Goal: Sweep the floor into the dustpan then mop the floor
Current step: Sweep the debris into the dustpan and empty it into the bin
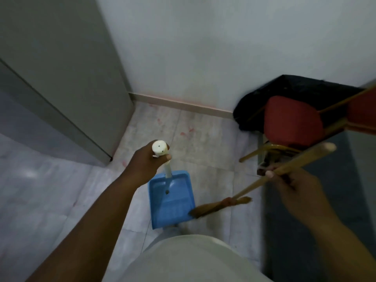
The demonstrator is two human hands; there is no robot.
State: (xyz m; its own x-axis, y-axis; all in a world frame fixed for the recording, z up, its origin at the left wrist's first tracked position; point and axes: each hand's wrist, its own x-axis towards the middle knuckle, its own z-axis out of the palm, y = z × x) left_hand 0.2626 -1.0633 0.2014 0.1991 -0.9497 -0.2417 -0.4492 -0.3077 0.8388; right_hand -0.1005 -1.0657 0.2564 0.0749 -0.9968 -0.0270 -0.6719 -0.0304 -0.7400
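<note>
Left hand [145, 159] gripping dustpan [171, 200] handle, right hand [295, 186] holding broom [262, 180]

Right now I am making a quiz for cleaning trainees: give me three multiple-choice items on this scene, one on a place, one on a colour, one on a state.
1. Where do the broom bristles lie?
A. at the dustpan's right edge
B. under the chair
C. against the door

2. What colour is the dustpan?
A. red
B. blue
C. green

3. What does the left hand do?
A. hangs free
B. presses the wall
C. grips the dustpan's white handle

Key: 1 A, the bristles touch the pan's right rim. 2 B, the pan is plainly blue. 3 C, its fingers close round the handle's top, while the right hand holds the broomstick.
</note>
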